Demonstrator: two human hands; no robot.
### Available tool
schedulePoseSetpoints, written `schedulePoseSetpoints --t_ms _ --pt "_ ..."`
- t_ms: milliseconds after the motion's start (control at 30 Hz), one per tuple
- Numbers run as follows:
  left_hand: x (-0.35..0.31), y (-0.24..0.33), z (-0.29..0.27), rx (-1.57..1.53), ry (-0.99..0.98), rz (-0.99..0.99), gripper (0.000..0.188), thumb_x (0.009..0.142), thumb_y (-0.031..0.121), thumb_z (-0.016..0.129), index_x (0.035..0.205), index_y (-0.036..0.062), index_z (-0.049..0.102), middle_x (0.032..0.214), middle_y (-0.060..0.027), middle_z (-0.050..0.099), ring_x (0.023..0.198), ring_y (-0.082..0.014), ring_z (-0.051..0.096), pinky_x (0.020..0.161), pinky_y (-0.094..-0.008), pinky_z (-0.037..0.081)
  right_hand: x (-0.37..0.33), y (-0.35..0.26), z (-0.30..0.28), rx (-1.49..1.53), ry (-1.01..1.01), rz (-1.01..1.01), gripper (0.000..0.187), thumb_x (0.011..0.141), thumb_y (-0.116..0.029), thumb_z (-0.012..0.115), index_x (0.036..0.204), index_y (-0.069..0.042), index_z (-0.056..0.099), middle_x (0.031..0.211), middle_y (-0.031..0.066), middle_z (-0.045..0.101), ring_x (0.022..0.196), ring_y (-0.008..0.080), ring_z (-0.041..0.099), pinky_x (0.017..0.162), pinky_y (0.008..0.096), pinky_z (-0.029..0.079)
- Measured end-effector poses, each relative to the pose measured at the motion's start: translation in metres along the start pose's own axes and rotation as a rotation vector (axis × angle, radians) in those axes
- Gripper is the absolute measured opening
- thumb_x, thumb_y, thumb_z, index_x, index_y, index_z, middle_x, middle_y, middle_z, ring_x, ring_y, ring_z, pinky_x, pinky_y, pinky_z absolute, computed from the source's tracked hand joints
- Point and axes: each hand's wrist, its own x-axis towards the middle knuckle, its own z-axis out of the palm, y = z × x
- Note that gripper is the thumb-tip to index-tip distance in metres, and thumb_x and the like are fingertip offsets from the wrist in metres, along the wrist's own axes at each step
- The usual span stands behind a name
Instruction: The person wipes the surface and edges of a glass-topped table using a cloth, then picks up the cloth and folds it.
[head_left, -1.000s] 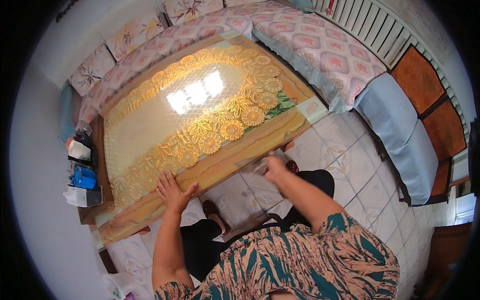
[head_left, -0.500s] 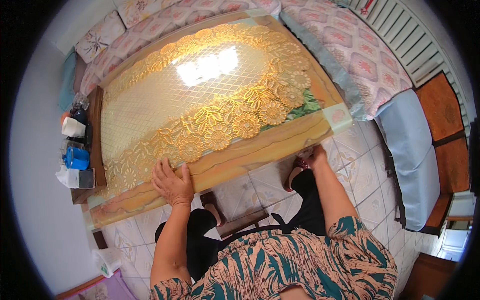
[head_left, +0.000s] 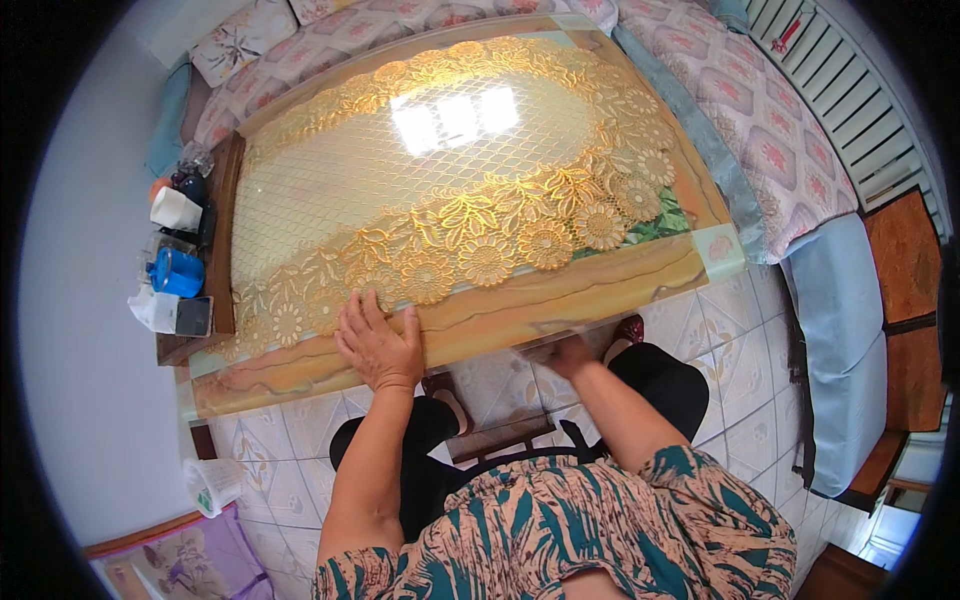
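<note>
The left hand (head_left: 382,345) lies palm down on the near border of a low table (head_left: 500,322), its fingers a little apart and its thumb set out from them, the fingertips reaching the scalloped edge of a gold floral lace table cover (head_left: 485,258). The right hand (head_left: 572,357) is just beside the table's near edge, above the floor tiles (head_left: 725,310); it is blurred, and I cannot tell whether its fingers are together or clamped on something. The table spreads in front of the person, with the lace cover across its middle, a marbled yellow-brown border along the near side and a bright window reflection (head_left: 455,120) on the glossy top. At the table's left end stands a brown wooden organizer (head_left: 226,230), with a white cup (head_left: 176,209), a blue container (head_left: 180,272) and white tissue (head_left: 150,310) on its outer side. A patterned sofa cover (head_left: 720,80) lies beyond the table's right end, near a white radiator (head_left: 850,90). A white basket (head_left: 212,485) sits on the floor at lower left.
</note>
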Motion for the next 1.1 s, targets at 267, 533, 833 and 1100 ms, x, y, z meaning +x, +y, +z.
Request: schedulePoseSetpoints --t_ms 267,533,833,1100 --pt "-0.002 0.002 0.0 -0.049 0.024 -0.019 0.06 0.082 0.049 0.057 0.129 0.0125 0.046 0.137 -0.0089 0.039 0.13 -0.031 0.03 0.109 -0.0506 0.017 -0.031 -0.076 -0.027 0.027 0.377 -0.308 0.038 0.099 -0.028 0.032 0.119 -0.003 0.051 0.113 0.0121 0.06 0.099 0.0259 0.06 0.083 0.0433 0.051" --pt "-0.005 -0.013 0.007 -0.118 0.032 -0.02 0.062 0.082 0.049 0.058 0.131 0.0119 0.046 0.14 -0.0093 0.038 0.132 -0.0311 0.028 0.108 -0.0504 0.017 -0.04 0.046 0.103 -0.008 0.052 0.037 0.033 0.094 -0.011 0.04 0.124 0.0 0.049 0.122 0.0126 0.055 0.109 0.0265 0.057 0.095 0.0427 0.047" --pt "-0.079 -0.082 -0.025 -1.283 -0.199 0.022 0.025 0.089 -0.001 0.05 0.112 0.0011 0.059 0.1 -0.0103 0.064 0.086 -0.0203 0.064 0.076 -0.0293 0.05 -0.059 0.006 0.096 -0.005 0.243 -0.273 0.029 0.085 0.0 0.038 0.111 0.006 0.05 0.098 0.0138 0.059 0.076 0.0217 0.06 0.073 0.0382 0.054" --pt "-0.161 -0.099 0.011 -1.742 -1.171 -0.853 0.059 0.091 0.046 0.053 0.132 0.0039 0.045 0.129 -0.0137 0.051 0.119 -0.025 0.05 0.099 -0.038 0.041 -0.021 0.062 0.073 -0.044 -0.224 0.056 0.023 0.085 -0.002 0.041 0.102 0.004 0.054 0.1 0.0145 0.061 0.089 0.0276 0.063 0.081 0.0411 0.053"
